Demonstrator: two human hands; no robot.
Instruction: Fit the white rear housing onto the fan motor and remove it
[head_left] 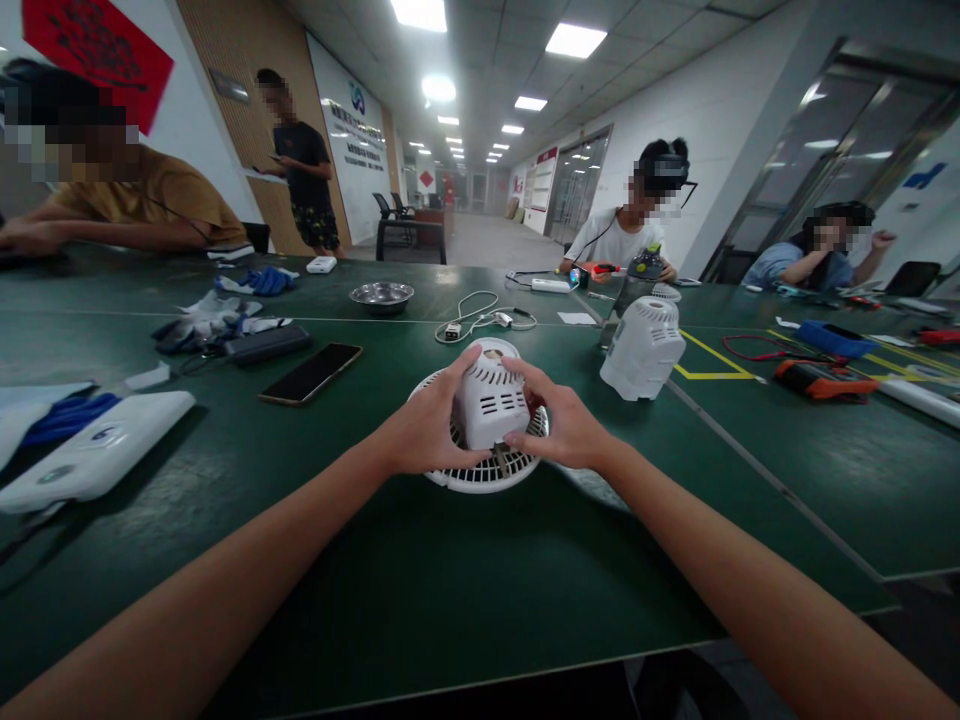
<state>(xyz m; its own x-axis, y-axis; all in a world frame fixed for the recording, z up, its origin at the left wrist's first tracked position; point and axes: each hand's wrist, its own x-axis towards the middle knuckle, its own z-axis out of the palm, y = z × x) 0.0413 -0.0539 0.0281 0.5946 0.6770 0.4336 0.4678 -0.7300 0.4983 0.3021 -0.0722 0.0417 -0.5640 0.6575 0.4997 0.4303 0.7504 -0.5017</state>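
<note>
A white fan motor housing (491, 405) with slotted vents sits over a round white fan grille (480, 482) on the green table. My left hand (431, 420) is wrapped round the left side of the housing, thumb near its top. From the right, my right hand (562, 415) grips the same housing, fingertips at its upper and lower edges. The grille shows beneath and around the housing; its far part is hidden. Beyond it lies a pale cable (480, 318) with a plug. Another white vented housing (643, 348) stands to the right.
On the left are a phone (311, 373), a white device (97, 450), a dark case (268, 344) and gloves (217, 318). A metal bowl (382, 297) stands farther back. An orange multimeter (823, 382) and blue tray (834, 338) lie right. Several people are around the table.
</note>
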